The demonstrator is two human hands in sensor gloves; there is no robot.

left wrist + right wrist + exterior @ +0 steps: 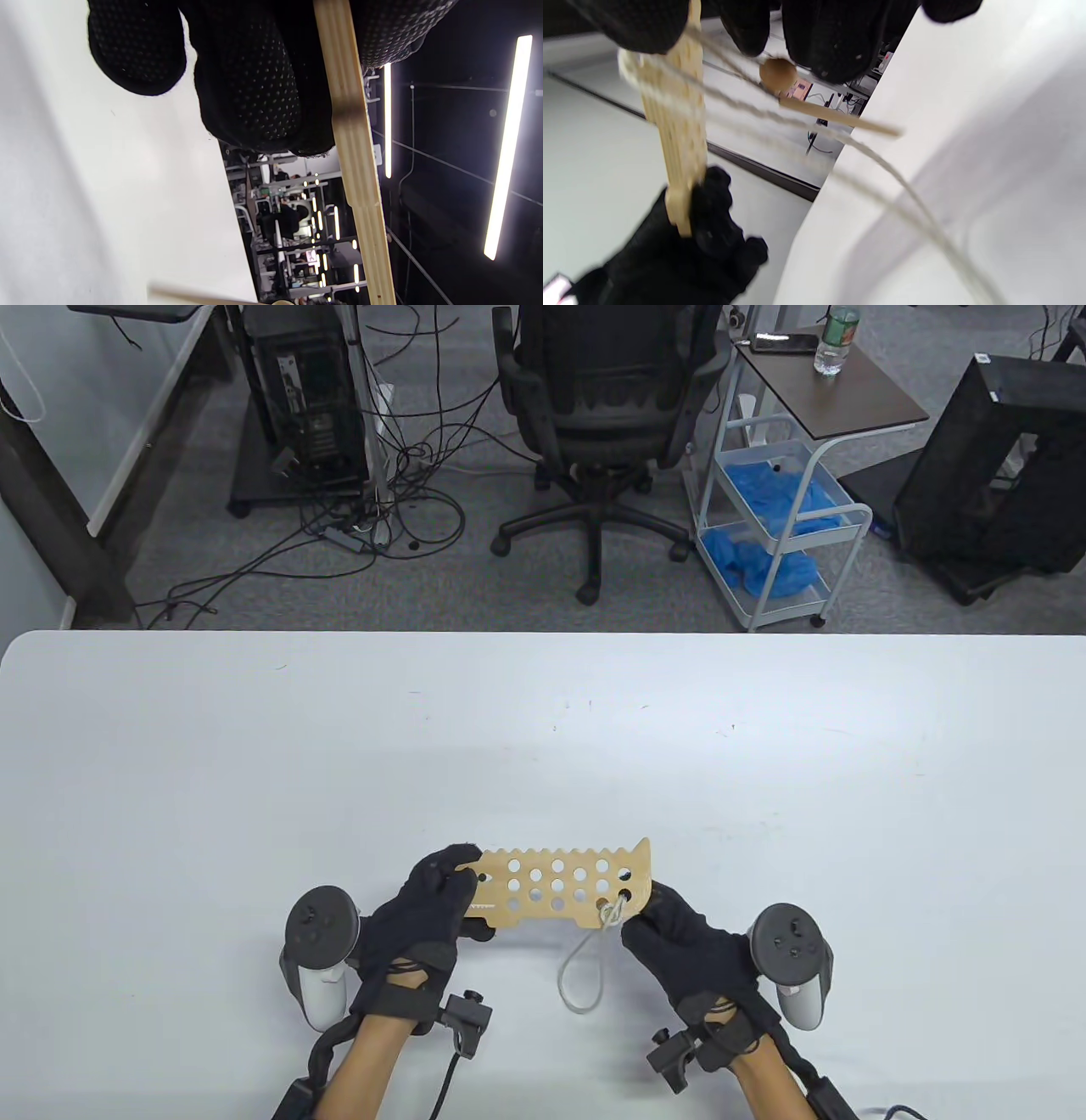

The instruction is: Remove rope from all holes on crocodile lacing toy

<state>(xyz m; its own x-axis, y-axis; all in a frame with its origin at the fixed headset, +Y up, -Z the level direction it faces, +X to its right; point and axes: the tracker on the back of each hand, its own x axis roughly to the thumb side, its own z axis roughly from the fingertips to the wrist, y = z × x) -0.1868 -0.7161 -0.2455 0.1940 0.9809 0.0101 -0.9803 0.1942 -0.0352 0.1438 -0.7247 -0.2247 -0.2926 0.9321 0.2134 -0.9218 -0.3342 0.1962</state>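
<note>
— What am I looking at on your feed?

— I see the crocodile lacing toy [560, 886]: a flat, pale plywood board with a sawtooth upper edge and rows of round holes. It is held above the white table [543, 729], near its front edge. In the left wrist view it shows edge-on as a thin layered strip.

— And the rope?

— The rope [585, 963] is a thin, pale, twisted cord. It passes through a hole at the board's right end and hangs in a loop to the tabletop. In the right wrist view I also see a small wooden bead [777, 74] and a slim wooden stick [840, 117] on the cord, blurred.

— Hands?

— My left hand [424, 920], in a black dotted glove, grips the board's left end, fingers curled round it. My right hand [679, 937] pinches the rope where it leaves the hole, and covers the board's right corner.

— Anything around?

— Beyond the table, a black office chair [607, 432], a white cart [776, 526] holding blue cloths, a water bottle [836, 339], a computer tower [310, 398] and tangled floor cables [382, 509].
</note>
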